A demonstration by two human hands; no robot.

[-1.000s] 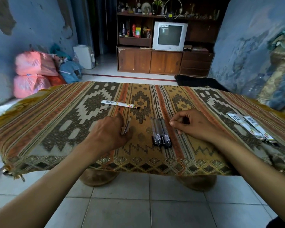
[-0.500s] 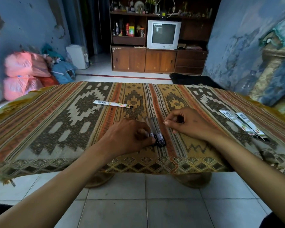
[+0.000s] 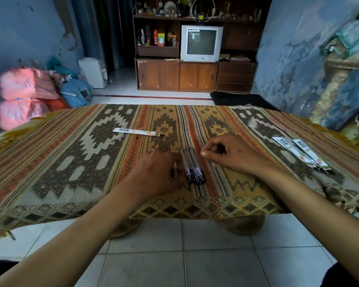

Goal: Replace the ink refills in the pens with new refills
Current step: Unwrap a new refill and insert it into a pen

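From my remote view, the task looked to be somewhere in the middle, but I could not count the finished pens with confidence. The pens lay side by side in a small group near the front edge of the table, at about the middle of that edge, their dark ends toward me. From this view I could not tell which of them already carried a new refill.

One flat refill pack lay alone further back, left of the middle, and I could not tell whether it was still full or already used. Two more packs lay together near the right edge, well apart from the pens, and they looked unopened, so I judged at least two changes were still to do.

The left hand rested on the cloth just beside the pens, its fingers curled around one more pen, of which only a short dark part showed; it seemed to place this pen against the group. The right hand hovered low on the other side of the pens, thumb and first finger brought together as in a pinch, but I could not tell whether anything was between them
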